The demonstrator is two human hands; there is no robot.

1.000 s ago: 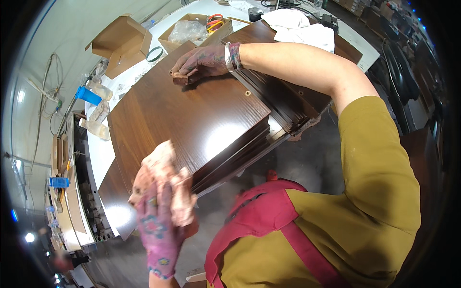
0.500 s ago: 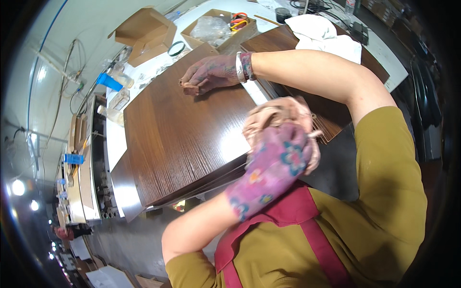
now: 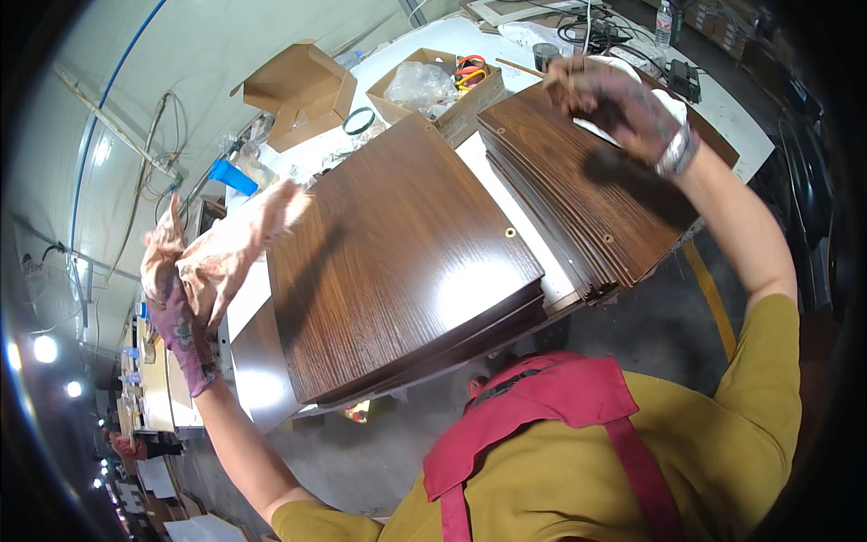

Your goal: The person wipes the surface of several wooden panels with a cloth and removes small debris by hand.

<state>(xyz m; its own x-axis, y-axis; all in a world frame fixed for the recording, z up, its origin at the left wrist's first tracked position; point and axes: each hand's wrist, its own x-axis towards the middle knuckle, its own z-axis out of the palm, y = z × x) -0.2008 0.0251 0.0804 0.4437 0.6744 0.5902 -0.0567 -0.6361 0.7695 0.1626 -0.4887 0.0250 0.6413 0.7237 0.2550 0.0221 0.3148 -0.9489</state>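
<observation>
My left hand [image 3: 183, 334], in a purple patterned glove, grips a crumpled pinkish cloth [image 3: 221, 266] that hangs in the air past the left edge of a brown wood-grain panel [image 3: 388, 244]. That panel tops a stack on the table and has small holes near its corners. Raised over the far part of a second stack of brown panels [image 3: 587, 190] is my right hand [image 3: 619, 108], also gloved, with a silvery band at the wrist. Its fingers are loosely bent and apart, and no object shows in them. Behind it lies a white cloth [image 3: 668, 101], partly covered by the hand.
Behind the stacks are an open cardboard box [image 3: 302, 99] and another box [image 3: 479, 95] with clear plastic bags and orange-handled scissors. A roll of tape [image 3: 358, 121], a blue cup [image 3: 233, 177], black cables and a water bottle [image 3: 664, 23] also sit on the white table [image 3: 483, 158].
My left hand swung the cloth from near my chest out to the far left. My right hand lifted off the left panel and moved right, over the other stack.
</observation>
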